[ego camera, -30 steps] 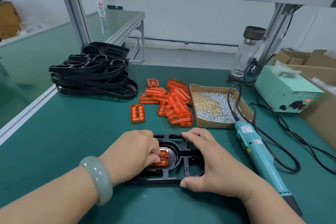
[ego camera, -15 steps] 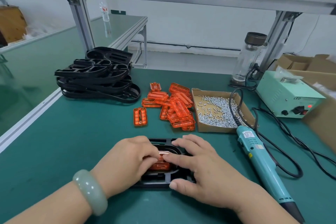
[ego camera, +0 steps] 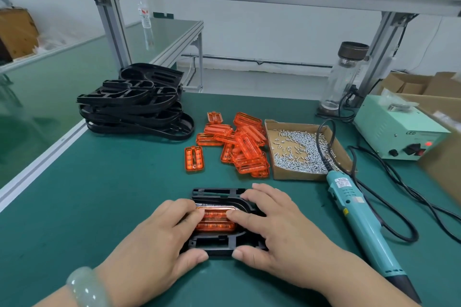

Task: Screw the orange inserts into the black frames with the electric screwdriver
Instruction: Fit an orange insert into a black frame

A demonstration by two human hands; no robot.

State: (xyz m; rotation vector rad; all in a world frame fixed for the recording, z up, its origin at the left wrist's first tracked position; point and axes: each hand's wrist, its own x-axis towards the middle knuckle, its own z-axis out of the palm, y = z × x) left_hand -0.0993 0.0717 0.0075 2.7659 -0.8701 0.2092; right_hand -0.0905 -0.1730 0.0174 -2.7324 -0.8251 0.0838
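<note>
Orange insert (ego camera: 215, 219) sits in the opening of a black frame (ego camera: 217, 193), which lies flat on the green bench (ego camera: 112, 194) directly in front of you. Your left hand (ego camera: 154, 244) holds the frame, with fingers curled over the insert's left end and the thumb against the frame's near edge. Your right hand (ego camera: 277, 229) lies open, its straight fingers pressing the insert's right end and its thumb touching the near edge. A pale bracelet (ego camera: 84, 289) circles your left wrist.

The electric screwdriver (ego camera: 359, 219) lies on the bench just right of your right hand, untouched. Behind the frame are a pile of loose inserts (ego camera: 247, 149) and a cardboard tray of screws (ego camera: 301, 152). A stack of black frames (ego camera: 134, 109) stands at the far left, and a pale green power box (ego camera: 399, 134) at the far right.
</note>
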